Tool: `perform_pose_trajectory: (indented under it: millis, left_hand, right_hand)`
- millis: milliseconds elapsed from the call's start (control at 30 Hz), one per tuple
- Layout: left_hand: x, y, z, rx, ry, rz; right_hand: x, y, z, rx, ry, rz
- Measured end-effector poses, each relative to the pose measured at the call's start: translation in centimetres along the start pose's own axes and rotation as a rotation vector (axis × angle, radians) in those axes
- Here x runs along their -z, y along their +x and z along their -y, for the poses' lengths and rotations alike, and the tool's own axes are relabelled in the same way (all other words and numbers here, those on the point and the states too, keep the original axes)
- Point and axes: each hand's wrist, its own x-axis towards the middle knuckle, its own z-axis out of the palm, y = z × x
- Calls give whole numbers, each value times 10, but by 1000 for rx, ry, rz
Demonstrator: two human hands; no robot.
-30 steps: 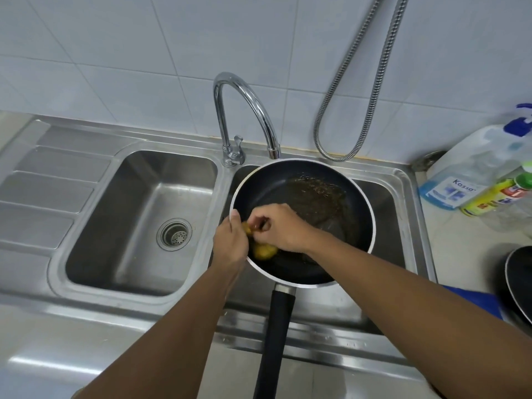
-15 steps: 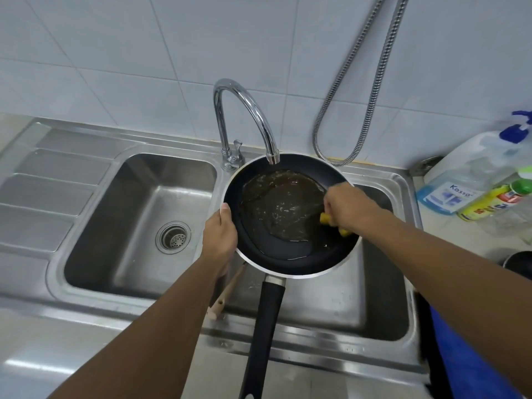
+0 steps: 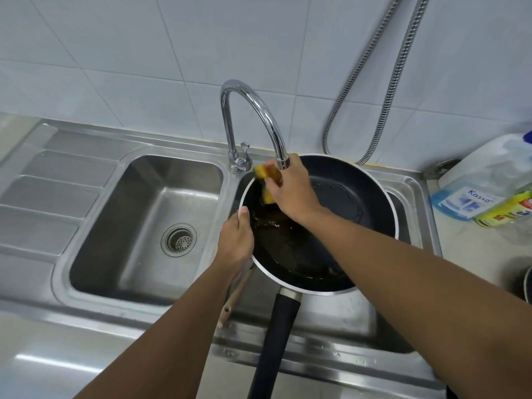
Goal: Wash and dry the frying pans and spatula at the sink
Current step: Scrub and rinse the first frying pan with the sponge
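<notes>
Holding the black frying pan (image 3: 345, 203) over the right basin (image 3: 334, 315) of the steel sink, the left hand (image 3: 236, 240) grips its left rim, thumb on the edge. The right hand (image 3: 290, 191) is clamped on a yellow sponge (image 3: 266, 175), pressing it against the pan's upper-left inner wall, just beneath the faucet (image 3: 253, 110) spout. Brownish water pools in the pan's lower left (the rest of the base looks dark and wet). The pan's handle (image 3: 273, 341) points toward the person. A wooden spatula handle (image 3: 237, 295) sticks out from under the pan. The left basin (image 3: 144, 226) shows its drain (image 3: 179, 241). Detergent bottles (image 3: 483, 185) stand on the counter (image 3: 460, 249) at right.
</notes>
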Motion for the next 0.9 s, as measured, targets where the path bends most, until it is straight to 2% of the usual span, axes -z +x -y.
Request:
perform_pose_trajectory:
  millis: [100,233,333,367,500,567,633,667,700,833,900]
  left_hand:
    - [-1,0,-6,-19,16,7]
    - [0,-2,-4,-36,34,13]
    - [1,-3,-7,-56,60,18]
    - [0,-2,-9,-63,64,17]
    - [-3,-2,-9,-88,69,25]
    - [-3,-3,-11,-98,87,38]
    - [-4,-4,-15,-114,119,46]
    - [-5,-4,-17,-111,119,51]
    - [-6,-3,-17,-104,114,55]
    - [-9,-5,-14,-67,83,55]
    - [-9,-7,-16,-65,97,52]
  right_hand:
    - [-2,-4,5,-105,98,-185]
    - [-3,-6,-1,-93,91,-143]
    - [4,2,-15,-184,140,-243]
    - [5,1,-18,-167,156,-224]
    - [-6,-21,-23,102,163,1]
    - [-7,-22,-26,101,190,-90]
    - [-2,-17,-27,11,224,-270]
    - [1,-15,-27,-16,222,-308]
    - [3,-15,-26,5,202,-289]
    - [4,-24,-24,313,69,-24]
    - [7,-20,-28,254,69,-68]
